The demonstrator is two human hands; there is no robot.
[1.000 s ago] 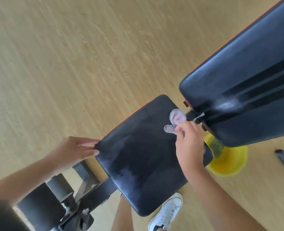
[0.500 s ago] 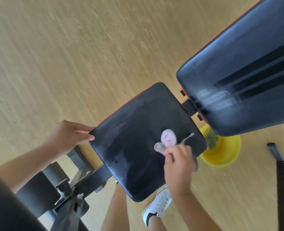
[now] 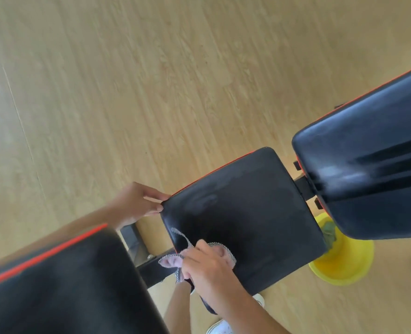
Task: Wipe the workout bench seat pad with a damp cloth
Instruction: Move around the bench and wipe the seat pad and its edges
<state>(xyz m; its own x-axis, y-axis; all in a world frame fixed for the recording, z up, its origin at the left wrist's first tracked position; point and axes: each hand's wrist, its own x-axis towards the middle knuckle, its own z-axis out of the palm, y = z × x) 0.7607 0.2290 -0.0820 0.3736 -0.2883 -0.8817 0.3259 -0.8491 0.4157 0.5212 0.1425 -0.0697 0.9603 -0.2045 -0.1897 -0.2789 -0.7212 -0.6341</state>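
Black seat pad [image 3: 248,213], smeared, perhaps damp; pale netted cloth [image 3: 173,260] on it.

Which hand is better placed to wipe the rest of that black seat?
The right hand: it grips the cloth and sits on the seat pad at its near edge. The left hand holds no cloth and only rests against the pad's corner.

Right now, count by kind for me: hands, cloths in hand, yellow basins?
Hands: 2, left hand and right hand
Cloths in hand: 1, the cloth in the right hand
Yellow basins: 1, the yellow basin
Total: 4
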